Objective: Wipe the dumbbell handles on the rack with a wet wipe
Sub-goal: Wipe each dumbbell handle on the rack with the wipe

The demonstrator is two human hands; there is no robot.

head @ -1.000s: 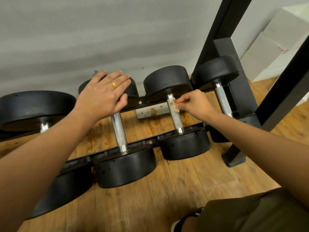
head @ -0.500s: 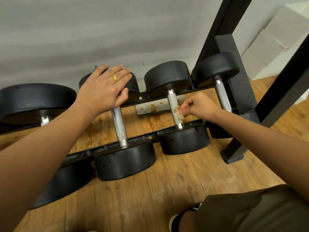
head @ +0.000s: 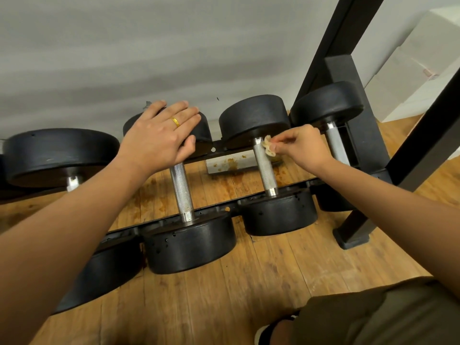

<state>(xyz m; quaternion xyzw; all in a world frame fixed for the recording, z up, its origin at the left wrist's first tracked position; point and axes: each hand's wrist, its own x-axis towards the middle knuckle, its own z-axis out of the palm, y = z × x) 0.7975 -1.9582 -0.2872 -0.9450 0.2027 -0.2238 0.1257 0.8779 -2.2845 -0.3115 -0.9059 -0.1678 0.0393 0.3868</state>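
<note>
At the far end of the handle (head: pixel 265 168), the right hand (head: pixel 302 148) pinches the wipe (head: pixel 268 148), the left hand (head: pixel 159 135) lies flat beside it; best rub the whole length.

Dumbbells (head: pixel 265 168) lie side by side across the rack rails (head: pixel 224 209), wall (head: pixel 149 46) behind, floor (head: pixel 224 295) beneath.

nothing to read here, folks: no number, brand or label showed on the black round rubber dumbbell heads (head: pixel 189 242), the black steel rack (head: pixel 356 232) or the white cardboard boxes (head: pixel 423 58).
</note>
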